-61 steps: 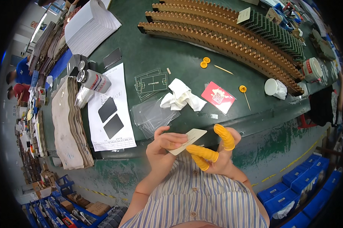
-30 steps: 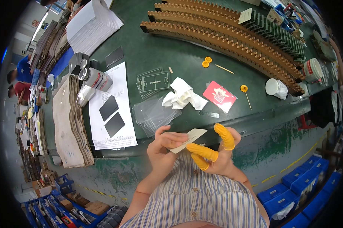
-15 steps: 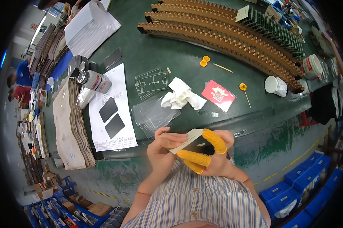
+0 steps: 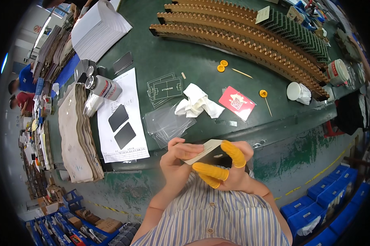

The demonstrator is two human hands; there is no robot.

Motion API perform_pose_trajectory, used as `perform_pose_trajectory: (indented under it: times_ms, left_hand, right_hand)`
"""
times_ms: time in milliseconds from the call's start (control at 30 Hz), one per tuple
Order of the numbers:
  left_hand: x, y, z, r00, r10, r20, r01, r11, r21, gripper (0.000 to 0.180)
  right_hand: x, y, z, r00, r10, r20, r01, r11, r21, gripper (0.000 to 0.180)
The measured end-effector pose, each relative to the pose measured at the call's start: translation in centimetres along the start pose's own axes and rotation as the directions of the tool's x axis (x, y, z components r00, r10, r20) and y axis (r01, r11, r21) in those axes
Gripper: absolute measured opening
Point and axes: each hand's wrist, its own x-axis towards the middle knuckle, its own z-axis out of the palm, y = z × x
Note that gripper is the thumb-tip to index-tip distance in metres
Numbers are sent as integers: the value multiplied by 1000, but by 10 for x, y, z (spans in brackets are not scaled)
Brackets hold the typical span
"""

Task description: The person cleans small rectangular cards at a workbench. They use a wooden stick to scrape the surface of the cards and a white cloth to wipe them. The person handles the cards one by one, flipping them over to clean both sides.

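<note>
Over the table's front edge I hold a thin, flat card [image 4: 204, 151] in both hands, tilted, with a cream face and a dark face. My left hand [image 4: 177, 160] pinches its left end, fingers over the cream face. My right hand [image 4: 233, 170], with yellow finger cots on several fingers, grips the card by its edges at the right. Just beyond lie clear plastic sheets [image 4: 166, 126], a crumpled white cloth [image 4: 198, 102] and a red-and-white card [image 4: 237, 103]. Dark green cards with white line patterns [image 4: 165, 90] lie behind the sheets.
Slotted brown racks [image 4: 234, 36] stand at the back right, with green cards upright in them. At left are a paper sheet [image 4: 129, 151] with two black cards [image 4: 125, 136], a capped bottle [image 4: 105, 87] and a stained cloth stack [image 4: 72, 139]. Yellow finger cots [image 4: 221, 66] and wooden sticks [image 4: 242, 73] lie farther back.
Both hands and the card stay in nearly the same pose. The whole view has shifted very slightly.
</note>
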Motion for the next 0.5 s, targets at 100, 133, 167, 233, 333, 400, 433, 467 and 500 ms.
perform_pose_trajectory:
  times_ms: [100, 133, 167, 233, 333, 400, 433, 467, 500]
  left_hand:
    - [1, 2, 2, 1000, 11, -23, -11, 1000, 10, 20]
    - [1, 2, 3, 999, 16, -34, -15, 1000, 14, 21]
    - [1, 2, 2, 1000, 11, -29, -10, 1000, 13, 20]
    - [1, 0, 2, 1000, 0, -11, 0, 1000, 9, 19]
    - [1, -2, 2, 1000, 1, -6, -1, 1000, 3, 19]
    - [1, -1, 2, 1000, 0, -3, 0, 1000, 7, 18]
    - [1, -1, 2, 1000, -1, -2, 1, 1000, 8, 18]
    - [1, 0, 2, 1000, 1, -1, -1, 1000, 8, 17]
    - [2, 0, 2, 1000, 3, -1, -3, 1000, 7, 17]
  right_hand:
    - [3, 3, -6, 1000, -13, 23, 15, 998, -61, 32]
    - [4, 3, -6, 1000, 6, 9, -5, 999, -53, 33]
    - [4, 3, -6, 1000, 25, -5, -25, 999, -46, 34]
    - [3, 3, -6, 1000, 8, 0, -8, 998, -59, 34]
    - [2, 4, -4, 999, -27, 28, 29, 997, -72, 34]
    - [2, 3, -3, 998, -21, 52, 24, 998, -53, 35]
    - [2, 3, -3, 998, -18, 56, 22, 998, -63, 35]
    - [2, 3, -3, 998, -15, 60, 19, 997, -73, 35]
    - [2, 3, -3, 998, -13, 63, 18, 996, -83, 36]
